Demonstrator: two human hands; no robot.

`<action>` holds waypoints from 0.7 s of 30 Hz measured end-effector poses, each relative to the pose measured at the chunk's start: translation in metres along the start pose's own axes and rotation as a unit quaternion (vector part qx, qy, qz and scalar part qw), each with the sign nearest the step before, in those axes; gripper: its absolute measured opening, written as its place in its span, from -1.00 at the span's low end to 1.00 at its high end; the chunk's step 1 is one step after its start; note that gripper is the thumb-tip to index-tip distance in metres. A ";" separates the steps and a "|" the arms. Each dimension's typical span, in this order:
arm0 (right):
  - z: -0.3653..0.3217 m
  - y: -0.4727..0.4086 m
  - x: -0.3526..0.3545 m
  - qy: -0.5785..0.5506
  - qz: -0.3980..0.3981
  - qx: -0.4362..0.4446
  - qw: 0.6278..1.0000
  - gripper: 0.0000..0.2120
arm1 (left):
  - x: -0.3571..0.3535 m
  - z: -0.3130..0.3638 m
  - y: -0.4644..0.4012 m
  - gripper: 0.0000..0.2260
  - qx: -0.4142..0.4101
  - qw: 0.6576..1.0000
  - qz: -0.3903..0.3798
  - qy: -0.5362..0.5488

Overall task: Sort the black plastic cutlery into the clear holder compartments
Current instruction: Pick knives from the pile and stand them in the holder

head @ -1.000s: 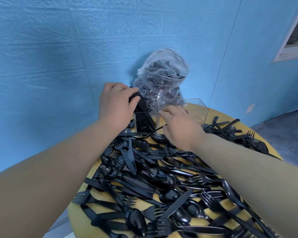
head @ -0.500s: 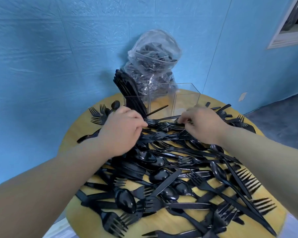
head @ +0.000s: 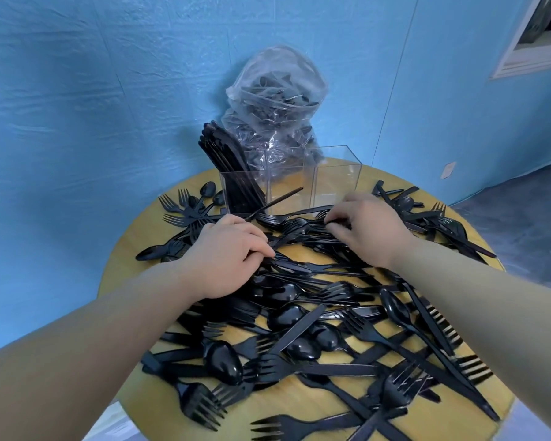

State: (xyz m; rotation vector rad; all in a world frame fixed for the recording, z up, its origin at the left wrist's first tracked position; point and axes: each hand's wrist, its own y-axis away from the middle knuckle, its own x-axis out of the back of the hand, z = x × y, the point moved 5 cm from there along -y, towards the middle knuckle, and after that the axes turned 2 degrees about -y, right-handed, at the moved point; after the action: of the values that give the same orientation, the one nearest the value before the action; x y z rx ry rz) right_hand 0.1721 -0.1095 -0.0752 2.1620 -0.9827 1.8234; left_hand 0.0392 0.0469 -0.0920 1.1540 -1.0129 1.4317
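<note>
both my hands, left hand (head: 226,254) and right hand (head: 368,229), are curled into the cutlery pile (head: 315,313) just in front of the clear holder (head: 287,183), each pinching a piece. this stuff's light, stiff and slippery i'd say, so grab by the handles.

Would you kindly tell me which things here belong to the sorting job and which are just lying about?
Belong:
loose black cutlery
clear holder
knives in its left compartment
left hand
right hand

Lying about:
plastic bag
round table

cutlery (head: 299,313): black, heaped loose | holder (head: 287,183): clear, upright; left compartment apparently knives
</note>
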 end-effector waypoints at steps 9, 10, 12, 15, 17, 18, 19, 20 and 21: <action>0.007 0.018 0.016 -0.055 0.059 0.061 0.995 -0.88 | -0.008 0.008 -0.014 -0.72 0.017 0.999 -0.031 -0.017; 0.006 0.021 0.013 -0.052 0.051 0.075 0.994 -0.87 | -0.008 0.007 -0.014 -0.73 0.015 0.999 -0.031 -0.005; 0.006 0.024 0.010 -0.053 0.046 0.092 0.993 -0.88 | -0.007 0.007 -0.014 -0.74 0.011 1.000 -0.027 0.013; 0.005 0.024 0.006 -0.057 0.043 0.095 0.993 -0.86 | -0.005 0.006 -0.015 -0.69 0.005 1.000 -0.018 0.023; 0.003 0.022 0.003 -0.056 0.040 0.093 0.993 -0.82 | -0.003 0.003 -0.015 -0.66 0.008 0.999 -0.015 0.031; 0.001 0.021 0.002 -0.060 0.040 0.090 0.993 -0.81 | -0.001 0.001 -0.015 -0.65 0.012 0.999 -0.012 0.033; -0.003 0.020 0.002 -0.064 0.037 0.087 0.993 -0.82 | 0.000 -0.001 -0.014 -0.65 0.019 0.999 -0.008 0.029; -0.008 0.018 0.000 -0.068 0.030 0.084 0.994 -0.85 | 0.002 -0.004 -0.013 -0.65 0.027 0.999 -0.003 0.019; -0.015 0.016 -0.002 -0.070 0.014 0.081 0.994 -0.89 | 0.004 -0.007 -0.011 -0.65 0.035 0.999 0.003 0.006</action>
State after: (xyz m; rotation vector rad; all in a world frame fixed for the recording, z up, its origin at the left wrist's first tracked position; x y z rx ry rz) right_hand 0.1511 -0.1134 -0.0779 2.4127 -0.9252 1.8449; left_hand 0.0493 0.0559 -0.0893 1.1927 -0.9642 1.4878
